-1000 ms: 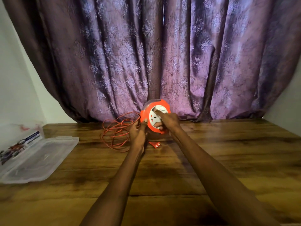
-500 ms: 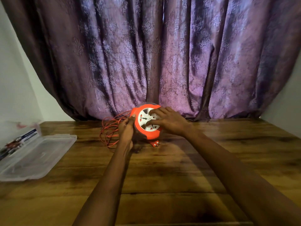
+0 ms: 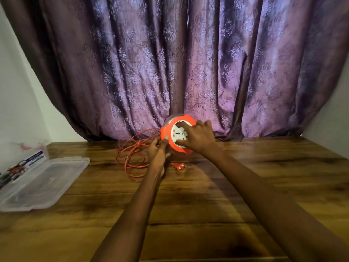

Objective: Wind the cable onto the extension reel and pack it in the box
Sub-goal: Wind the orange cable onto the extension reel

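Note:
An orange extension reel (image 3: 168, 132) with a white socket face stands tilted on the wooden table (image 3: 245, 186) near the curtain. My right hand (image 3: 198, 136) lies on the white face, fingers gripping it. My left hand (image 3: 157, 151) pinches the reel's left rim where the orange cable (image 3: 132, 154) leaves it. The cable lies in loose loops on the table to the left. Its orange plug (image 3: 178, 166) rests on the table just below the reel.
A clear plastic box (image 3: 43, 182) with its lid open lies at the table's left edge, with printed packaging (image 3: 22, 163) behind it. A purple patterned curtain (image 3: 188, 63) hangs behind the table. White walls stand on both sides.
My right hand has shifted around the reel's white face, from its middle toward its right side. The reel has tilted and moved slightly. The cable loops look a little different.

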